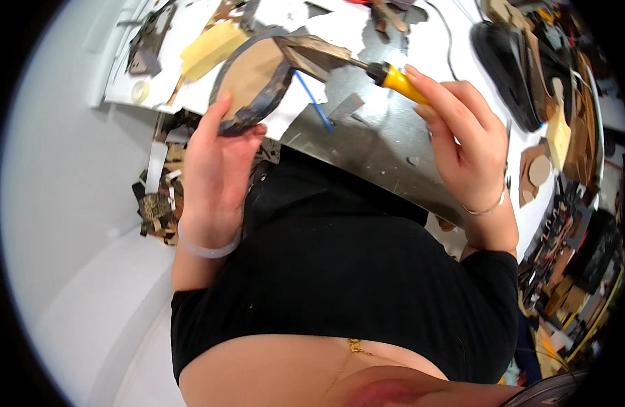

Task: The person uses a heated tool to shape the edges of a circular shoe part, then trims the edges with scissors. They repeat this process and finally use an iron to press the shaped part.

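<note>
My left hand [221,163] grips the toe end of a shoe [255,71], sole up, with its thumb on the edge. A beige insole face shows, ringed by dark, rough-edged material. Its narrower brown part [316,54] points away to the right. Between the thumb and fingers of my right hand [465,125] is the yellow handle of a screwdriver-like tool [402,83]. The metal shaft runs left toward the brown part; its tip looks close to it, but whether they touch I cannot tell.
Beneath lies a metal plate [387,136] on the white table, with a thin blue strip [314,102] and scraps. A yellow sheet [214,49] is at the left. Black shoes [506,74] and a pale-bladed brush-like tool [558,132] stand right. Offcuts [156,203] fill a space below left.
</note>
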The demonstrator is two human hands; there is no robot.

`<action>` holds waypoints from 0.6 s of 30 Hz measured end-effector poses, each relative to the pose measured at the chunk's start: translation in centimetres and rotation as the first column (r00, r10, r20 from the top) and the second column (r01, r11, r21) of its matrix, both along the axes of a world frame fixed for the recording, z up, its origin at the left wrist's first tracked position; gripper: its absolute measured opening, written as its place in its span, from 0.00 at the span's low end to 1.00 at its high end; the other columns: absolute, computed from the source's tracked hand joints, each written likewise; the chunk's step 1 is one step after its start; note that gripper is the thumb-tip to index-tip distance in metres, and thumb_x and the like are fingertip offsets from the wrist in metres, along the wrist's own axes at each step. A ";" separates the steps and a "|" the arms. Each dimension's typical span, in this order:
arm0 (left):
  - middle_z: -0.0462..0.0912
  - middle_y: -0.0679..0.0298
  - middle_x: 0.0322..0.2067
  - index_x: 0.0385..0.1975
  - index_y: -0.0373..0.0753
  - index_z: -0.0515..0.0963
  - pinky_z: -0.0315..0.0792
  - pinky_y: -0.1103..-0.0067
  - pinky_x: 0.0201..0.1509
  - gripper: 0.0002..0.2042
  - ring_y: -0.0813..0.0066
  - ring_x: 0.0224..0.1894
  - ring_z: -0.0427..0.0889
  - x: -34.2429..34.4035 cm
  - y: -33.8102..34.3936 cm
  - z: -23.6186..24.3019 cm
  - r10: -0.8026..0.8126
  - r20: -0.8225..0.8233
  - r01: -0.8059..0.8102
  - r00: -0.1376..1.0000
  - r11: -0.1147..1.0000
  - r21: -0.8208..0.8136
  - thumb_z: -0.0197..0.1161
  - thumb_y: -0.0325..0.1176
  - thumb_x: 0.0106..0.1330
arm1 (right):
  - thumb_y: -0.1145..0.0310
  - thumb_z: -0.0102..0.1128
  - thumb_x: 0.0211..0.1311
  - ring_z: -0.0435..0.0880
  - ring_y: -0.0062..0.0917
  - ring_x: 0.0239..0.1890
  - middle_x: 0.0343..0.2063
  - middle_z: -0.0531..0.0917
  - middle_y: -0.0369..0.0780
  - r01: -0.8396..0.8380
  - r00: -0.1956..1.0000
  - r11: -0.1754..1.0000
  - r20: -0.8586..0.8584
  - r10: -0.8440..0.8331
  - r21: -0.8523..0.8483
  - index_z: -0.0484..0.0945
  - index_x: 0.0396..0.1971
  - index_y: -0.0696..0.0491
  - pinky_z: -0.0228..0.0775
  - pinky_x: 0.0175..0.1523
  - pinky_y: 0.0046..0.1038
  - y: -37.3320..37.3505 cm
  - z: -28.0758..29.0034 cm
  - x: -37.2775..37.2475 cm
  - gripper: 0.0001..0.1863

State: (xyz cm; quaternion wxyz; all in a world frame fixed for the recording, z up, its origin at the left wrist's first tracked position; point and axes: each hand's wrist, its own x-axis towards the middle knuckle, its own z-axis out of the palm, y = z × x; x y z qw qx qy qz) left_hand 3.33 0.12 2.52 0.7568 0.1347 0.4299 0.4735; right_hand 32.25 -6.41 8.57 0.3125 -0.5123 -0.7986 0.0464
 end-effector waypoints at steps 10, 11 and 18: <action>0.81 0.65 0.47 0.54 0.37 0.73 0.69 0.74 0.48 0.15 0.75 0.44 0.75 0.7 0.0 -0.2 0.013 0.104 -0.005 0.994 0.997 -0.071 0.61 0.35 0.72 | 0.88 0.63 0.47 0.82 0.26 0.26 0.30 0.82 0.40 -0.104 0.981 0.994 0.170 0.098 0.027 0.83 0.54 0.55 0.73 0.29 0.24 -0.7 -0.9 0.0 0.29; 0.81 0.65 0.46 0.53 0.37 0.73 0.69 0.74 0.48 0.15 0.75 0.44 0.75 0.6 0.0 -0.4 0.009 0.111 -0.001 0.994 0.997 -0.072 0.61 0.35 0.72 | 0.88 0.63 0.47 0.82 0.25 0.26 0.30 0.82 0.40 -0.102 0.980 0.994 0.176 0.096 0.029 0.83 0.54 0.55 0.73 0.29 0.24 -0.7 -0.9 0.0 0.29; 0.81 0.64 0.47 0.53 0.36 0.73 0.69 0.75 0.47 0.14 0.75 0.43 0.76 0.8 -0.1 -0.1 0.035 0.030 -0.034 0.999 0.999 -0.027 0.60 0.35 0.73 | 0.88 0.63 0.48 0.82 0.25 0.25 0.31 0.82 0.40 -0.099 0.971 0.994 0.223 0.088 0.037 0.83 0.54 0.55 0.73 0.29 0.23 -0.6 -0.8 -0.2 0.29</action>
